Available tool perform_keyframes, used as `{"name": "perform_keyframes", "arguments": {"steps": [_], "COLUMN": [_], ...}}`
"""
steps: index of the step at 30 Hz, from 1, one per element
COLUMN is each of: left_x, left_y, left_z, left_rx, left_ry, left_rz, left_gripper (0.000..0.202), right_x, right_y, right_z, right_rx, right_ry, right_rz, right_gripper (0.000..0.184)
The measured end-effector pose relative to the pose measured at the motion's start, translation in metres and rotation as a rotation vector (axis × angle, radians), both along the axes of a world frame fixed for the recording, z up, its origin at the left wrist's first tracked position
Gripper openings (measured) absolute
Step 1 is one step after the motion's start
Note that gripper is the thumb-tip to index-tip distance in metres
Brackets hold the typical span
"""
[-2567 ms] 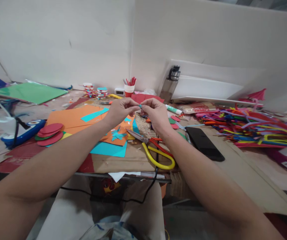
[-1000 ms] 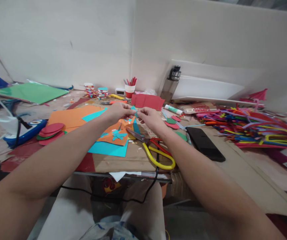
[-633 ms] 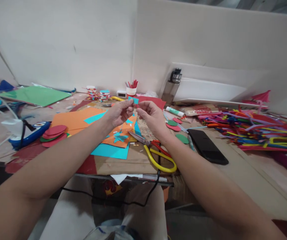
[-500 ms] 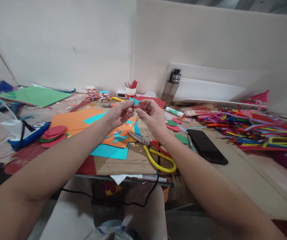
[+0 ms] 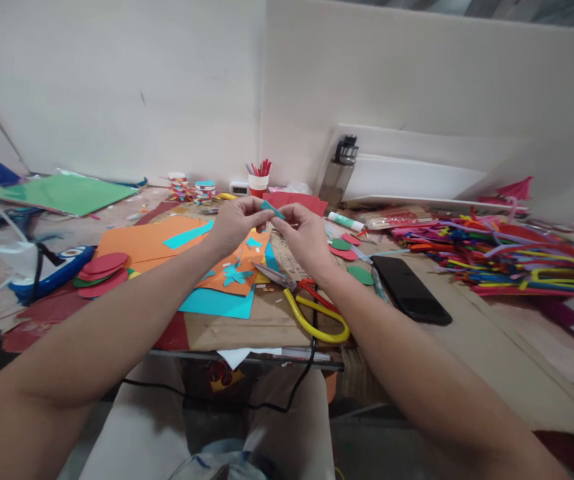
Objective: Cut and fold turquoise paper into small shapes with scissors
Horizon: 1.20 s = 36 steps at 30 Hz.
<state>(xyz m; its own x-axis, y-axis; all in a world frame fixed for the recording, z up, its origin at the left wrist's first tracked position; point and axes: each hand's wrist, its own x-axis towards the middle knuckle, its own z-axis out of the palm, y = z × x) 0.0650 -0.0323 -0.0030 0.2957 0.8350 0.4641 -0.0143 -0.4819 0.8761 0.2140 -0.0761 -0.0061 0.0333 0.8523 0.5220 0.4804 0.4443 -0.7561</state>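
The table point(image 5: 511, 312) spreads out around and beneath the yellow-handled scissors point(image 5: 294, 308). Well to their right lies a heap of coloured stems point(image 5: 507, 252); to their left, orange sheets point(image 5: 134, 240). Beyond the scissors, left hand point(image 5: 237, 225) and right hand point(image 5: 307, 239) each narrow to a fingertip pinch. A black phone point(image 5: 411, 288) lies right of the scissors. The blue paper piece point(image 5: 272, 210) sits in both pinches, raised beyond the scissors.

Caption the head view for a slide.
Left hand and right hand hold a small blue paper piece above a cluttered table.
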Motion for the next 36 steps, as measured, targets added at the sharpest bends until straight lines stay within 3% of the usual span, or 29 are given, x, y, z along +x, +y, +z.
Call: {"name": "perform_keyframes", "arguments": {"steps": [3,6,11,17,23,29,36], "left_x": [-0.004,-0.003,0.002,0.003,0.003,0.002,0.002], "left_y": [0.006,0.014,0.018,0.015,0.015,0.018,0.021], "left_z": [-0.002,-0.011,-0.021,-0.02,-0.022,-0.025,-0.031], "left_rx": [0.031,0.048,0.122,0.09,0.086,0.025,0.038], "left_ry": [0.367,0.675,0.868,0.893,0.885,0.865,0.887], "left_rz": [0.093,0.049,0.064,0.056,0.037,0.017,0.014], "left_gripper": [0.016,0.015,0.008,0.009,0.016,0.013,0.013], "right_x": [0.005,0.009,0.008,0.007,0.005,0.004,0.003], "right_y": [0.007,0.012,0.011,0.009,0.012,0.01,0.008], "right_z": [-0.002,-0.007,-0.013,-0.009,-0.009,-0.007,-0.009], "right_rx": [-0.091,-0.145,-0.199,-0.187,-0.19,-0.208,-0.272], "right_ry": [-0.111,-0.249,-0.493,-0.752,-0.997,-1.01,-0.825], "right_rz": [-0.045,-0.046,0.028,-0.031,-0.062,-0.073,-0.068], "right_gripper": [0.024,0.034,0.042,0.029,0.029,0.03,0.028]}}
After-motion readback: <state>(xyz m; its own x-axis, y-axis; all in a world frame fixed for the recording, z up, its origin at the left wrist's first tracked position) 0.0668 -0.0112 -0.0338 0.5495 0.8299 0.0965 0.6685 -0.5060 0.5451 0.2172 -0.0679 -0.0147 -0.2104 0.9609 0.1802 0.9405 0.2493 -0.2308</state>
